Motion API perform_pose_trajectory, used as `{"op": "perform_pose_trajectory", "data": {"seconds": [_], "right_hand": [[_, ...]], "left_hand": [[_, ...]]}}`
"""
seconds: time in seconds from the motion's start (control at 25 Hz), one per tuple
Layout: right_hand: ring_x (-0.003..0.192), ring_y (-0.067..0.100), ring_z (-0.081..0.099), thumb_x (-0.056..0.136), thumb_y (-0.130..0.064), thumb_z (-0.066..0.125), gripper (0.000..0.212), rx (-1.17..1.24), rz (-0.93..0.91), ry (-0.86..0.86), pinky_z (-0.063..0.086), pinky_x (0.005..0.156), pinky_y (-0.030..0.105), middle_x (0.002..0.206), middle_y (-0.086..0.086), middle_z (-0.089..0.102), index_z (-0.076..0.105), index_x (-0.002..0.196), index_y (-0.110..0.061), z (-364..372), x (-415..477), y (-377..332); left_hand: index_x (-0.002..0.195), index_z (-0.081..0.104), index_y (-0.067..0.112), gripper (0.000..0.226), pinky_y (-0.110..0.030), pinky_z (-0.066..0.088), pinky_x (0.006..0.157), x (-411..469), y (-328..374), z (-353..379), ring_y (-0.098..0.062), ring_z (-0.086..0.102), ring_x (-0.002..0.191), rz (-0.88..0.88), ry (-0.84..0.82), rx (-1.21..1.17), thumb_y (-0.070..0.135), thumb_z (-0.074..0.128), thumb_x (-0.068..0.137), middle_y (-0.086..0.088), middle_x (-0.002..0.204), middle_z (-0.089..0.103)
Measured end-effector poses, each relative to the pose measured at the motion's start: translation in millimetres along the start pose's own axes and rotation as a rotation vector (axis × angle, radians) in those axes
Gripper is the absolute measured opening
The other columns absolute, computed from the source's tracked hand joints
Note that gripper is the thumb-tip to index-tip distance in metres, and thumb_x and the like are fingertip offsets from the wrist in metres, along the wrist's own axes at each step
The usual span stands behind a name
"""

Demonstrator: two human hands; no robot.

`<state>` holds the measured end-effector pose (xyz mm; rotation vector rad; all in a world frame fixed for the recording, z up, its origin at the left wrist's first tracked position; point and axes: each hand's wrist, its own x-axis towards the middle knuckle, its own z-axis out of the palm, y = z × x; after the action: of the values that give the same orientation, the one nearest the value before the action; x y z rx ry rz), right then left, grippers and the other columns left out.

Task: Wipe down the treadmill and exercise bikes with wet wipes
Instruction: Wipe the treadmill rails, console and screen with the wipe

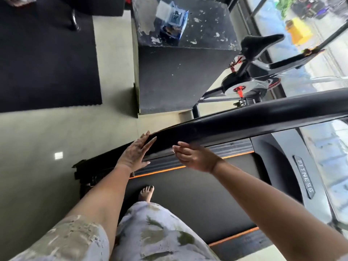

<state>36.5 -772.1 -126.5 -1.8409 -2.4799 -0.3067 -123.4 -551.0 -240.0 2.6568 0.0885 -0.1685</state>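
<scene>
Head view, looking down onto the treadmill [301,176]: standing with a bare foot [146,193] on the dark belt [197,194], between the orange-edged side strips. Holding both arms out toward the black handrail [244,119] just ahead. Pressing the left hand [134,154] flat against the rail's near end, fingers straight and spread, gripping nothing. Holding the right hand [195,157] just beside it, fingers straight and close together, fingertips at the rail's lower edge; touching or just short, hard to tell. Showing no wipe in either hand. Seeming to be at the handrail stage of the treadmill, though bracing or feeling the rail more than wiping it.

Lying farther off, on top of the worn black box [188,81] beyond the rail: a blue packet [172,23] with a white sheet at its mouth, likely the wet wipes. Standing past the box, by the window [310,19]: an exercise bike [250,72], well apart from both hands, looking not yet dealt with.

Calling next, probably, for letting go of the rail, reaching over to the packet, pulling out one sheet, then running it along the rail from end to end with steady pressure.
</scene>
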Motion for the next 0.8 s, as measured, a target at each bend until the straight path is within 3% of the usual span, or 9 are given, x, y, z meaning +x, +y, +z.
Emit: {"op": "perform_pose_trajectory", "data": {"seconds": [0.2, 0.36, 0.52, 0.64, 0.8], "right_hand": [[0.13, 0.021, 0.05, 0.094, -0.009, 0.047, 0.033, -0.134, -0.098, -0.124, 0.03, 0.113, 0.037, 0.128, 0.003, 0.063, 0.066, 0.12, -0.004, 30.1, 11.1, -0.6], [0.143, 0.01, 0.027, 0.093, -0.02, 0.032, 0.051, -0.372, -0.2, -0.334, 0.002, 0.118, 0.039, 0.152, -0.007, 0.036, 0.042, 0.143, -0.016, 62.0, 26.9, -19.9], [0.145, 0.003, 0.013, 0.09, -0.022, 0.031, 0.064, -0.518, -0.19, -0.425, -0.015, 0.116, 0.045, 0.158, -0.014, 0.017, 0.016, 0.151, -0.018, 68.1, 18.6, -23.9], [0.145, 0.001, 0.014, 0.089, -0.017, 0.035, 0.07, -0.527, -0.121, -0.386, -0.013, 0.118, 0.04, 0.158, -0.014, 0.015, 0.006, 0.153, -0.011, 55.1, -6.3, -13.0], [0.143, 0.001, 0.019, 0.093, -0.011, 0.03, 0.062, -0.445, 0.032, -0.29, -0.004, 0.119, 0.035, 0.156, -0.017, 0.022, 0.014, 0.153, -0.017, 29.1, -38.8, -0.3]], "left_hand": [[0.152, -0.023, 0.031, 0.144, -0.037, 0.027, 0.113, 2.2, -8.3, 8.9, -0.032, 0.038, 0.141, 0.022, 0.004, 0.043, 0.032, 0.09, 0.064, -0.011, 0.158, 0.012], [0.153, -0.019, 0.029, 0.144, -0.043, 0.035, 0.11, 5.4, -10.5, 20.1, -0.035, 0.04, 0.139, 0.021, 0.058, 0.028, 0.035, 0.092, 0.061, -0.016, 0.158, 0.023], [0.156, -0.01, 0.021, 0.14, -0.048, 0.038, 0.108, 6.8, -2.1, 18.9, -0.04, 0.042, 0.136, 0.033, 0.102, 0.041, 0.043, 0.09, 0.061, -0.022, 0.154, 0.033], [0.153, 0.007, 0.017, 0.123, -0.051, 0.036, 0.108, 18.8, 9.0, 11.2, -0.04, 0.035, 0.139, 0.141, 0.174, 0.066, 0.041, 0.088, 0.064, -0.014, 0.154, 0.025], [0.151, 0.011, 0.017, 0.118, -0.047, 0.031, 0.114, 36.9, 31.0, -2.5, -0.034, 0.028, 0.14, 0.226, 0.21, 0.07, 0.04, 0.087, 0.064, -0.009, 0.154, 0.024]]}}
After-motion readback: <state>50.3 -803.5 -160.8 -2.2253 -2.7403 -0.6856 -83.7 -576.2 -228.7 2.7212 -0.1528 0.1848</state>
